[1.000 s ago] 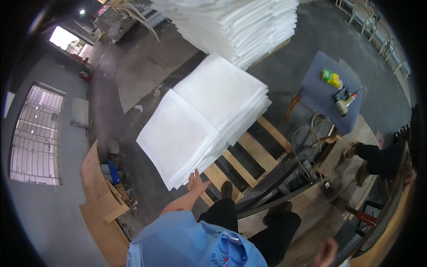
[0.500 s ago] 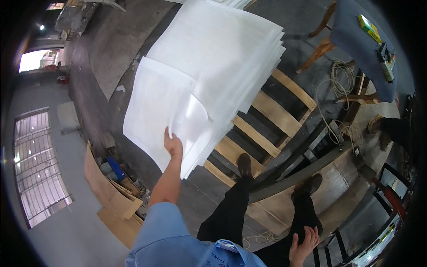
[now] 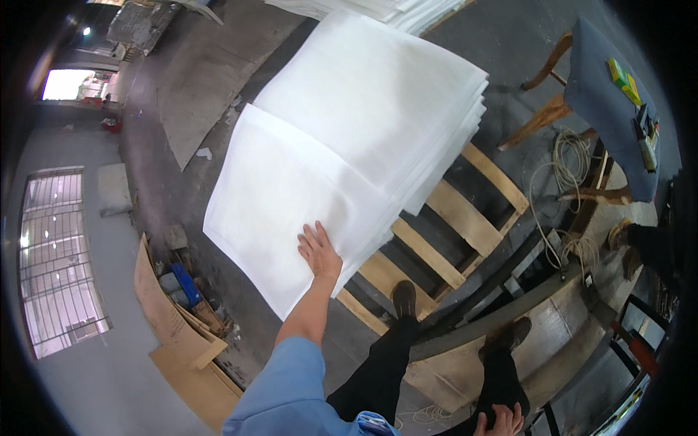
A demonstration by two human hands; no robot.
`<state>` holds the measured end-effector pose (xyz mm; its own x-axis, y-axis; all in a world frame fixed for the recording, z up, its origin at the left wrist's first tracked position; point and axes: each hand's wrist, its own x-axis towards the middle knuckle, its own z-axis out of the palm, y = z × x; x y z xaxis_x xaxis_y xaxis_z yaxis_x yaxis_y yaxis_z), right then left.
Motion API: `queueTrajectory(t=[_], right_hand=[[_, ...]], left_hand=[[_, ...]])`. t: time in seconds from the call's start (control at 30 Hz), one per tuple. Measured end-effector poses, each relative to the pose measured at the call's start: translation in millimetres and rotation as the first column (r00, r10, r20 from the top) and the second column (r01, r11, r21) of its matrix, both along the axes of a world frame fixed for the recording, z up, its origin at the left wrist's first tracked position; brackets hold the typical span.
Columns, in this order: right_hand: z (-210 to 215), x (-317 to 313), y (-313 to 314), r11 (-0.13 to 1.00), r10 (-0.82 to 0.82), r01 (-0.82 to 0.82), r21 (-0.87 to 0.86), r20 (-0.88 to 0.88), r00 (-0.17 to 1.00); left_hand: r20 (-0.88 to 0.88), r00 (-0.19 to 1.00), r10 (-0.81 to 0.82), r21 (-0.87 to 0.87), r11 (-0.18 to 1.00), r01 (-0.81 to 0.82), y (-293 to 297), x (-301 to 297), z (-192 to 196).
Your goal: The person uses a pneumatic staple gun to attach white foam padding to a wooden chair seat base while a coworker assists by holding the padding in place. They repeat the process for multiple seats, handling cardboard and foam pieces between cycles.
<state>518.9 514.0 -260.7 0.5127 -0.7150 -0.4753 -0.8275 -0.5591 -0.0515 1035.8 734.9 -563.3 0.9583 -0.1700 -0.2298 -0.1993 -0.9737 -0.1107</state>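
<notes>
A tall stack of large white sheets (image 3: 371,94), soft and foam-like, rises in front of me with uneven edges on its right side. Over its near part lies a top white sheet (image 3: 276,167), which reaches past the stack's left side. My left hand (image 3: 318,253) rests palm down on that sheet close to its near right edge, fingers spread and nothing gripped. At the lower edge of the picture, my right hand (image 3: 502,420) is by my right thigh, partly cut off, with its visible fingers a little apart and holding nothing.
Wooden pallet slats (image 3: 429,251) lie beside the stack, near my feet. A blue-grey padded chair (image 3: 607,109) carries a small green-yellow box (image 3: 624,81) and a black tool. Coiled cord (image 3: 572,156) hangs beside it. Another person's leg (image 3: 651,243) shows at right; cardboard (image 3: 171,312) leans left.
My left hand has let go of the sheet's folded-back corner and moved right, now flat on it. The corner has come down and the sheet lies smooth. My right hand sits lower in view.
</notes>
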Motion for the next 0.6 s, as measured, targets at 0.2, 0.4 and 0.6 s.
queueTrajectory(t=[0.2,0.4,0.6], right_hand=[[-2,9,-7,1.0,0.021,-0.021,0.017,0.023,1.0],[6,9,-19,1.0,-0.01,0.009,0.018,0.017,1.0],[10,12,-36,0.997,-0.069,0.067,0.027,0.1,0.993]], left_hand=[[0.022,0.995,-0.093,-0.044,0.995,0.094,6,16,10],[-0.005,0.986,-0.169,-0.219,0.962,0.164,35,36,107],[0.04,0.995,-0.086,-0.393,0.915,0.095,79,115,360]])
